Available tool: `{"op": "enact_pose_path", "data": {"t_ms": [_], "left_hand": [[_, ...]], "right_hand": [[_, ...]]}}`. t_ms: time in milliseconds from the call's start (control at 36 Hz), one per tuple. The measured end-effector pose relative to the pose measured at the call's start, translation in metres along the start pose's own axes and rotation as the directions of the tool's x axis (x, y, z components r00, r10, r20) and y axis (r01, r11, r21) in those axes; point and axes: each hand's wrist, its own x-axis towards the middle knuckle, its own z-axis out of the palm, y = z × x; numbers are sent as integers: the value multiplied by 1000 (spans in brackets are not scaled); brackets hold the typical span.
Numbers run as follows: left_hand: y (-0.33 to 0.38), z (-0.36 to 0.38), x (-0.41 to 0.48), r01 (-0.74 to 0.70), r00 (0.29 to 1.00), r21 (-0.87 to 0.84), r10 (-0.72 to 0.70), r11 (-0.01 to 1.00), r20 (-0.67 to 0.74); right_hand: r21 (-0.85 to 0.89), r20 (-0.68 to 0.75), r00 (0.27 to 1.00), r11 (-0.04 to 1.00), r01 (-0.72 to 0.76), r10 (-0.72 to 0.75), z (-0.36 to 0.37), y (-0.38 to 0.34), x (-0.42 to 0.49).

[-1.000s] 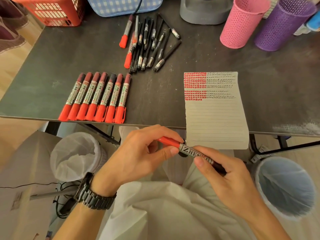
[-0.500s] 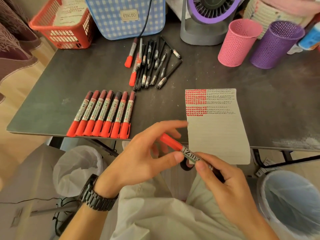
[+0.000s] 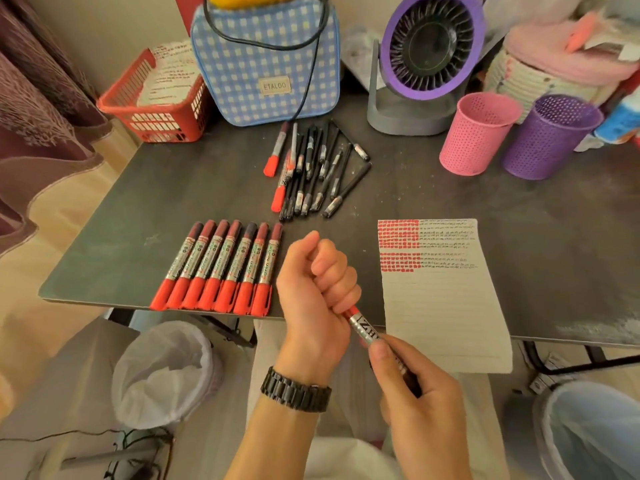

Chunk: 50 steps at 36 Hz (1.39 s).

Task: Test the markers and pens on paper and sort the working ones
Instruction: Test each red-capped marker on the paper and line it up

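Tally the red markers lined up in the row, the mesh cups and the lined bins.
Red markers in the row: 7
Mesh cups: 2, a pink cup and a purple cup
Lined bins: 2, left bin and right bin
Total: 11

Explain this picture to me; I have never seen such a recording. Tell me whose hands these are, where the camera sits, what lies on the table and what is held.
There is no machine here: a person works with bare hands, and the one camera sits on their head, looking down. The left hand, with the wristwatch, grips the red cap end of a marker, while the right hand holds its barrel. On the dark table lie a row of seven red markers, a pile of mostly black pens and a lined paper with red and black test marks. A pink cup and a purple cup stand behind.
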Motion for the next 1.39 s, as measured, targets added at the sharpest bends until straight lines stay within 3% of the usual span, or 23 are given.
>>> {"op": "enact_pose_path", "data": {"t_ms": [194, 333, 389, 444, 528, 667, 806, 889, 1000, 1139, 1222, 1278, 1389], "left_hand": [[2, 6, -6, -31, 999, 85, 30, 996, 17], [25, -2, -5, -108, 993, 269, 91, 957, 76], [36, -10, -7, -206, 978, 504, 160, 838, 135], [48, -23, -12, -281, 960, 707, 192, 650, 205], [65, -44, -23, -251, 968, 849, 105, 466, 228], [106, -74, -40, -232, 972, 972, -15, 44, 233], [139, -89, -58, -299, 952, 934, 8, -196, 307], [153, -98, -65, -280, 946, 939, 109, -199, 305], [168, -119, -66, -201, 913, 977, 346, -75, 215], [182, -159, -47, -9, 755, 1000, 656, 19, -6], [180, -178, -33, 107, 668, 994, 742, -20, -57], [176, -185, -26, 179, 663, 981, 745, -72, -67], [168, -193, -19, 241, 677, 967, 728, -79, -109]], "right_hand": [[-8, -84, 996, 1000, 23, -23, 11, -4, -7], [-78, 114, 991, 994, 78, -69, 8, -13, 13], [-157, 201, 972, 976, 152, -119, 4, -20, 27], [-223, 284, 946, 948, 227, -159, 1, -27, 40], [-299, 383, 905, 902, 312, -186, -3, -37, 57], [-454, 544, 810, 736, 502, -217, 12, -47, 81], [-404, 676, 701, 683, 609, -226, 44, -53, 91], [-366, 692, 680, 694, 620, -242, 63, -52, 93], [-396, 641, 740, 740, 544, -201, 75, -39, 96], [-657, 438, 865, 570, 493, -244, 73, -4, 100], [-768, 408, 877, 423, 481, -256, 74, 15, 99], [-814, 422, 870, 316, 488, -255, 75, 21, 100], [-838, 418, 873, 264, 477, -251, 78, 22, 102]]}}
